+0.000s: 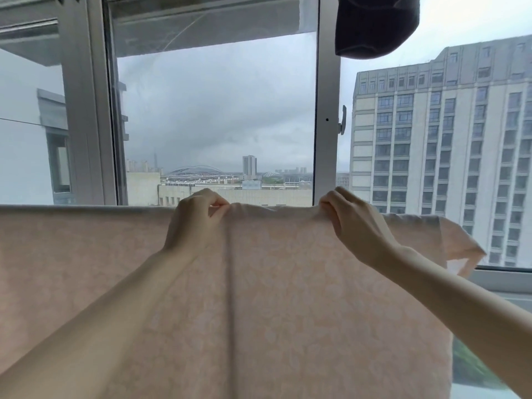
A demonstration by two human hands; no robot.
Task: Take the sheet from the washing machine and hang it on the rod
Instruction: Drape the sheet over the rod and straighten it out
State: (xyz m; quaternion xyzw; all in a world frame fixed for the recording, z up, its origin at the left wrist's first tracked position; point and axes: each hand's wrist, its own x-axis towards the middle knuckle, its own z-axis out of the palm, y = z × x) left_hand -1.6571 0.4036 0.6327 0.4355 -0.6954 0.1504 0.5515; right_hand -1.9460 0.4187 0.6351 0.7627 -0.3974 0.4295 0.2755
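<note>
You are looking at one pale pink sheet, draped over its top fold and showing one vertical seam line down its middle. You are using two hands on it: one left hand and one right hand, each pinching the upper edge. One dark garment is hanging at the top right. One window frame is standing behind, carrying one handle. Outside, one tall pale apartment block is filling the right side.

No legible text, label, brand, number or sign is shown on any surface; none can be read anywhere in the view.
</note>
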